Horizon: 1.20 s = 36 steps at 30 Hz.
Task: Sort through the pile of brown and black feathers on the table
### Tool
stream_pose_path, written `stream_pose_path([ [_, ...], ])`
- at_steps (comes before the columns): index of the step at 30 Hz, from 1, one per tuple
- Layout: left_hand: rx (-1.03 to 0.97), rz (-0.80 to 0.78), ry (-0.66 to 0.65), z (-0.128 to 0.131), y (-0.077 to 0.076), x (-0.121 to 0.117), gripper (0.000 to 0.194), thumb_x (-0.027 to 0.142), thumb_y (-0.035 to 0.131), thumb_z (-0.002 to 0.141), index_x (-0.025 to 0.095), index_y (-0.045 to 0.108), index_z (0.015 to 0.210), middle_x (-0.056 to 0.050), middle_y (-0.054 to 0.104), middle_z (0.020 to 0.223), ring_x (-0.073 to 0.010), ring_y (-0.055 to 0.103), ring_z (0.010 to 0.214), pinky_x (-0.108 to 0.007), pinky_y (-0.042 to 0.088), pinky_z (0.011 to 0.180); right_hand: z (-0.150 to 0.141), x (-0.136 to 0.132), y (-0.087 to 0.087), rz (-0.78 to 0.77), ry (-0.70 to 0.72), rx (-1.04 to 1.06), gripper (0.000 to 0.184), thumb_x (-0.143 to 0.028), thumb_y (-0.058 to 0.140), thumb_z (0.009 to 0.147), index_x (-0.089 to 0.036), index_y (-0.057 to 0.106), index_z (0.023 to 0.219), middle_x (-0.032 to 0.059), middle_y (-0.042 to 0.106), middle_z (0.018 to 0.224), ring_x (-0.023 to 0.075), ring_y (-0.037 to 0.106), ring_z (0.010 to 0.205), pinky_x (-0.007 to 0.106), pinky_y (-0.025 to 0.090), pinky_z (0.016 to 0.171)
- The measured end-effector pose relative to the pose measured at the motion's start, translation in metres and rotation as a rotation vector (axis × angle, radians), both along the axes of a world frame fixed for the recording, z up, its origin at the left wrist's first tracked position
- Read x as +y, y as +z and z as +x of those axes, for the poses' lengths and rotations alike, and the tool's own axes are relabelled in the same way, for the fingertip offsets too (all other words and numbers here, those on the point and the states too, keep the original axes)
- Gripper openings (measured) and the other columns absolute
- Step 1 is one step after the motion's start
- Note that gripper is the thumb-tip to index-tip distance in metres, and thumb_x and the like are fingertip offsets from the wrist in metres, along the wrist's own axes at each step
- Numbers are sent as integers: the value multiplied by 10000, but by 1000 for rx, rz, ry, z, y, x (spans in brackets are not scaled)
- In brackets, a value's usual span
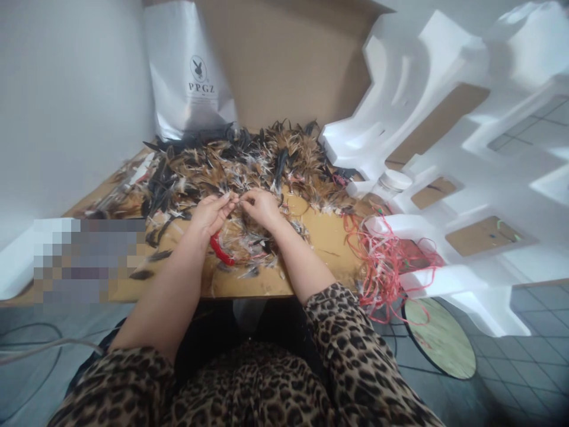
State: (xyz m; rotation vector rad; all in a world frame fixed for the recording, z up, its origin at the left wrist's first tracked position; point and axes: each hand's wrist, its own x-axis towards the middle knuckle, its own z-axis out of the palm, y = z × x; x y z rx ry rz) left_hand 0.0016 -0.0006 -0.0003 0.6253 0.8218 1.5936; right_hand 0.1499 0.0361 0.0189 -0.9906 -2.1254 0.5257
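My left hand [214,213] and my right hand [261,207] meet above the front of a heap of brown and black feathers [306,154]. The fingertips of both are pinched closed, almost touching each other. Whatever lies between them is too small to make out. Just below my left hand, a curved red band [221,251] rests on the table. Under and between my forearms lie loose pale and dark feathers [242,237], partly hidden by the hands.
Right of the hands, a tangle of pink-red string [386,270] hangs over the table edge [249,289]. White foam packing pieces [422,130] crowd the right, beside a white-lidded jar [395,179]. A silver bag [189,71] stands behind. A round stool-like disc [442,341] sits below.
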Motion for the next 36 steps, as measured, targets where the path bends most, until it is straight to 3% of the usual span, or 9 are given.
stream_pose_path([
  [5,-15,-26,-3,-4,-2,1,37,80,648,694,79,623,721,-96,693,807,-117,663,695,-132,488,530,-4,12,-9,-583,117,522,198,-336,616,673,-142,630,705,-6,613,652,72,495,574,209,396,615],
  [8,45,-90,-46,-1,-1,-1,64,91,654,690,60,621,734,-112,694,764,-112,657,635,-132,477,501,-5,15,-12,-752,155,699,228,-363,662,620,-147,614,672,-27,598,608,48,464,520,186,376,565],
  [14,102,-152,-105,6,-1,-5,118,107,694,652,54,606,711,-125,691,725,-105,646,579,-131,467,480,-7,12,-14,-708,112,691,212,-341,678,609,-150,638,692,-51,583,581,43,444,521,178,364,565],
  [19,97,-161,-130,7,-4,-2,118,96,687,661,46,628,751,-111,685,698,-95,638,561,-118,462,469,-9,14,-19,-558,63,580,179,-320,643,650,-146,650,691,-31,620,652,62,513,608,193,404,669],
  [28,77,-160,-96,10,-7,1,55,82,658,693,58,627,731,-80,668,655,-77,625,542,-101,457,457,-12,10,-18,-440,-6,462,172,-311,582,699,-153,644,676,-16,630,654,92,539,639,210,415,674],
  [33,71,-164,-73,11,-8,2,82,78,680,669,80,598,664,-62,651,614,-72,613,532,-101,453,459,-11,6,-17,-267,-51,387,158,-276,556,717,-164,644,650,-9,625,671,105,543,706,230,409,751],
  [36,88,-169,-53,11,-9,2,110,95,693,659,85,586,633,-57,644,600,-58,590,504,-100,444,456,-11,6,-18,-301,-7,401,174,-291,559,715,-153,642,650,-7,617,660,101,532,675,227,406,711],
])
